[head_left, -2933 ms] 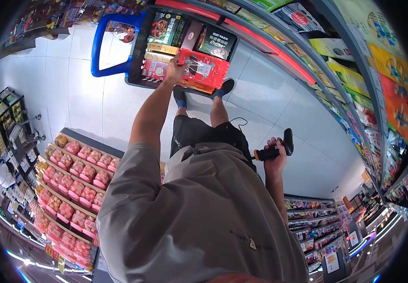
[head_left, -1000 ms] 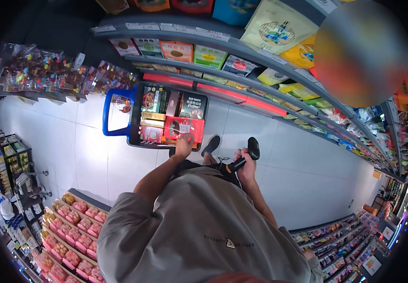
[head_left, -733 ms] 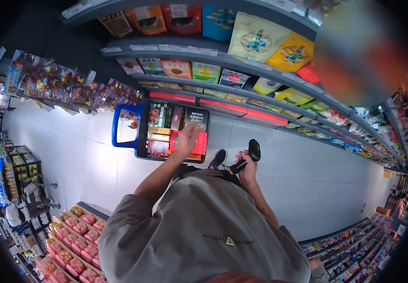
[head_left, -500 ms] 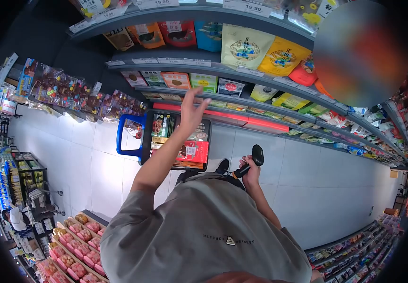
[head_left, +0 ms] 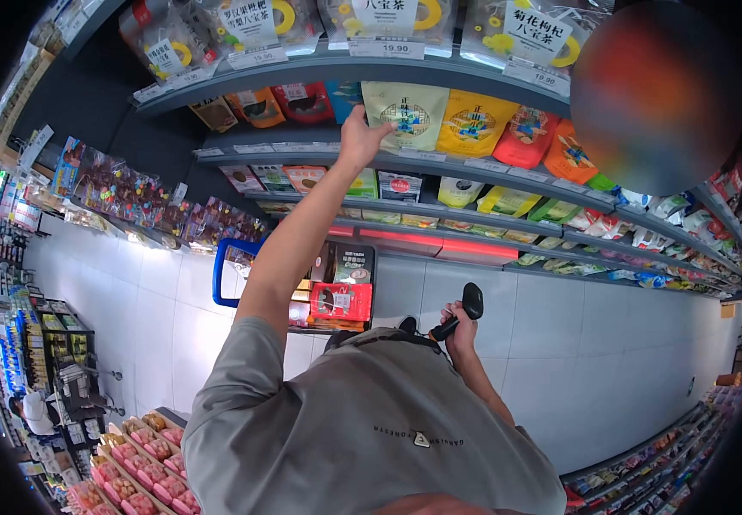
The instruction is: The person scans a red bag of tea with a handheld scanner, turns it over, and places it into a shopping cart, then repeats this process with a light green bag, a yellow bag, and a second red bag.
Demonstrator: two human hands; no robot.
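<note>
**Pale green pouch on shelf, left hand on it**

Pale green stand-up foil pouch with a round printed emblem stands upright on the grey metal store shelf, leftmost of a row: yellow pouch just beside it, then red pouch, then orange pouch.

Left hand: arm stretched up, fingers on the pouch's left edge. Grip looks closed around that edge, but can't tell if it's a full hold or just contact. Pouch base sits on the shelf.

Right hand: low at waist, grip wrapped around the handle of a black handheld barcode scanner, head pointing up and right.

Below the left arm: blue-handled shopping cart on the white tile floor, partly hidden by the arm. Red flat box lies on top of the load, dark coffee box just behind it.
</note>
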